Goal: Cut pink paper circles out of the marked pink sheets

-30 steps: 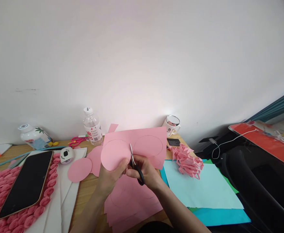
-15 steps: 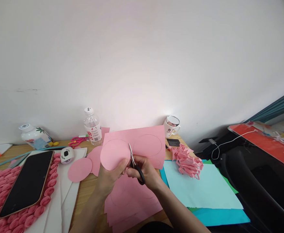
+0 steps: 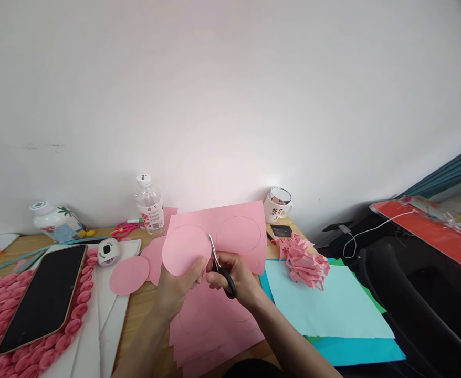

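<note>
A pink paper sheet (image 3: 234,210) with drawn circles is held up over the desk. My left hand (image 3: 181,286) pinches it at the lower left, thumb on a partly cut circle (image 3: 183,252). Black-handled scissors (image 3: 225,281) are in my right hand (image 3: 236,278), fingers through the loops. Their blades lie at the right edge of that circle, pointing up. Beneath my hands rests a stack of pink sheets (image 3: 215,341), also marked with circles. Cut pink circles (image 3: 129,276) lie on the desk left of my left hand.
A phone (image 3: 45,299) lies on a pink rosette panel (image 3: 6,289) at left. A plastic bottle (image 3: 150,207) and a mug (image 3: 278,205) stand by the wall. Crumpled pink scraps (image 3: 305,262) sit on light blue paper (image 3: 333,310), beside a black chair (image 3: 396,299).
The held sheet has shifted very slightly left at its right edge. Both hands and the scissors stay in almost the same place.
</note>
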Demonstrator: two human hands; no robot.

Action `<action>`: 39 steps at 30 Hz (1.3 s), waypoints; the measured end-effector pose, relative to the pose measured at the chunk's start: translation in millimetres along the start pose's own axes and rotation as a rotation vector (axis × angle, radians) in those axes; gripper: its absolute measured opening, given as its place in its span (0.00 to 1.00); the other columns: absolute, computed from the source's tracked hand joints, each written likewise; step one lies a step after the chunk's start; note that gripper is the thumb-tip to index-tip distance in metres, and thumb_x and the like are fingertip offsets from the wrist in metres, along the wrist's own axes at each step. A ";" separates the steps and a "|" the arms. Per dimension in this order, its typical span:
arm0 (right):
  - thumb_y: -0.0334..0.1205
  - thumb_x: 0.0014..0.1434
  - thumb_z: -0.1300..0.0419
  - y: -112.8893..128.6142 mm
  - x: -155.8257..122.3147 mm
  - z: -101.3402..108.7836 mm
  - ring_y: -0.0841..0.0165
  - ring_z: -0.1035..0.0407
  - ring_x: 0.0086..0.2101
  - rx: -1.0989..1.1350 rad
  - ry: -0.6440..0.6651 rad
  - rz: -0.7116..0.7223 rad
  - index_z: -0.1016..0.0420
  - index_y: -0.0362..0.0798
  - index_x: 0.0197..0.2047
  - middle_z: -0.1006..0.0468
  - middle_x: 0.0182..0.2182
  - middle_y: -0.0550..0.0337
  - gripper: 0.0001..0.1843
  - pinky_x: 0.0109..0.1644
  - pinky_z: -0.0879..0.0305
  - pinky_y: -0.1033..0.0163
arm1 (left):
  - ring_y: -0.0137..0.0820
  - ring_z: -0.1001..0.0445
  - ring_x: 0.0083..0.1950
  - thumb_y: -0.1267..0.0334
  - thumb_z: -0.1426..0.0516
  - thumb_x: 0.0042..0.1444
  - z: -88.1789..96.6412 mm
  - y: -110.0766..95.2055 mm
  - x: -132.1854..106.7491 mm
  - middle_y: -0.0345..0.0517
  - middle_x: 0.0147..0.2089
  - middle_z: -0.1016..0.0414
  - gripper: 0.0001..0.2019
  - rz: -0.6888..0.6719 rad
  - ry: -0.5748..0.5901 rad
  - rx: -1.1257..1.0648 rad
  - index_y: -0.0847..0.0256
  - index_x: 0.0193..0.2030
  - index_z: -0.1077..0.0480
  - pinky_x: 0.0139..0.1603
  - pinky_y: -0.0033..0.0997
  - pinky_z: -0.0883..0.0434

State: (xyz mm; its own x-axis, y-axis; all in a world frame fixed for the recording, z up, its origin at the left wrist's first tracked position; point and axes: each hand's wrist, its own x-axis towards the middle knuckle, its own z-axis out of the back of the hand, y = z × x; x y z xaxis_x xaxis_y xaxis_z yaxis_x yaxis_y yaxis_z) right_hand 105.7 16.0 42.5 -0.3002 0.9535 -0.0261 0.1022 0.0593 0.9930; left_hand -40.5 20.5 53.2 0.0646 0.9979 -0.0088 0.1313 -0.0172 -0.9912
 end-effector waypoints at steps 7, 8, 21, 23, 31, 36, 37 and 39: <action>0.51 0.45 0.33 0.8 -0.7 1.5 0.75 0.40 0.20 -0.004 -0.006 0.006 0.32 0.45 0.24 0.34 0.17 0.66 0.19 0.23 0.44 0.68 | 0.23 0.41 0.20 0.59 0.38 0.45 -0.6 -4.4 1.0 0.34 0.17 0.40 0.15 -0.006 -0.014 0.037 0.60 0.18 0.39 0.20 0.24 0.40; 0.52 0.45 0.33 1.1 -0.8 1.8 0.74 0.39 0.20 -0.007 -0.008 0.002 0.32 0.45 0.23 0.34 0.17 0.66 0.19 0.23 0.44 0.68 | 0.23 0.41 0.20 0.59 0.38 0.45 -0.6 -4.7 1.0 0.34 0.17 0.40 0.15 -0.004 -0.014 0.037 0.60 0.19 0.39 0.20 0.24 0.41; 0.56 0.47 0.35 3.2 -2.5 -0.9 0.76 0.44 0.18 -0.039 -0.003 -0.033 0.33 0.46 0.23 0.40 0.14 0.69 0.21 0.24 0.42 0.67 | 0.22 0.44 0.17 0.58 0.41 0.49 -3.1 -1.8 1.6 0.35 0.15 0.42 0.18 -0.032 -0.064 0.058 0.60 0.16 0.41 0.19 0.25 0.43; 0.55 0.46 0.34 2.7 -1.4 -0.9 0.75 0.43 0.19 -0.027 -0.001 -0.037 0.31 0.46 0.25 0.37 0.16 0.67 0.21 0.25 0.42 0.67 | 0.23 0.42 0.18 0.58 0.40 0.49 -3.3 -0.7 1.2 0.35 0.15 0.41 0.18 -0.046 -0.067 0.077 0.60 0.16 0.41 0.19 0.25 0.42; 0.48 0.43 0.29 -0.1 3.1 6.9 0.75 0.45 0.24 0.011 0.047 -0.009 0.29 0.45 0.28 0.35 0.22 0.65 0.18 0.28 0.48 0.66 | 0.23 0.39 0.19 0.58 0.37 0.42 -10.7 -9.9 -3.6 0.36 0.17 0.37 0.13 0.024 -0.094 0.036 0.61 0.20 0.37 0.17 0.23 0.40; 0.50 0.43 0.30 0.9 2.4 7.5 0.74 0.45 0.24 0.020 0.061 0.005 0.28 0.45 0.29 0.36 0.22 0.66 0.18 0.28 0.47 0.66 | 0.23 0.41 0.18 0.59 0.37 0.42 -10.4 -7.8 -2.6 0.34 0.16 0.39 0.14 0.003 -0.079 0.041 0.61 0.18 0.38 0.17 0.23 0.41; 0.50 0.43 0.30 1.4 2.1 7.4 0.74 0.45 0.24 0.018 0.065 0.003 0.28 0.45 0.29 0.35 0.22 0.65 0.18 0.28 0.48 0.66 | 0.23 0.41 0.18 0.58 0.37 0.42 -10.3 -7.1 -2.3 0.34 0.16 0.39 0.14 0.002 -0.077 0.035 0.61 0.19 0.38 0.17 0.23 0.41; 0.50 0.44 0.31 2.6 1.5 7.3 0.74 0.45 0.24 0.019 0.072 -0.001 0.28 0.45 0.29 0.34 0.22 0.65 0.18 0.28 0.48 0.66 | 0.22 0.41 0.18 0.58 0.37 0.42 -10.3 -6.4 -2.0 0.34 0.15 0.40 0.15 0.004 -0.074 0.023 0.60 0.18 0.38 0.17 0.23 0.42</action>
State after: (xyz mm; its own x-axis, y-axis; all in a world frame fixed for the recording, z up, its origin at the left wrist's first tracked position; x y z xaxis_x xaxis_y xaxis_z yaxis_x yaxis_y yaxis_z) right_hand 112.5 19.7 44.2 -0.3679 0.9297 -0.0176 0.1195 0.0660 0.9906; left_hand -31.3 17.9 60.9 -0.0081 0.9997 -0.0220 0.1082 -0.0210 -0.9939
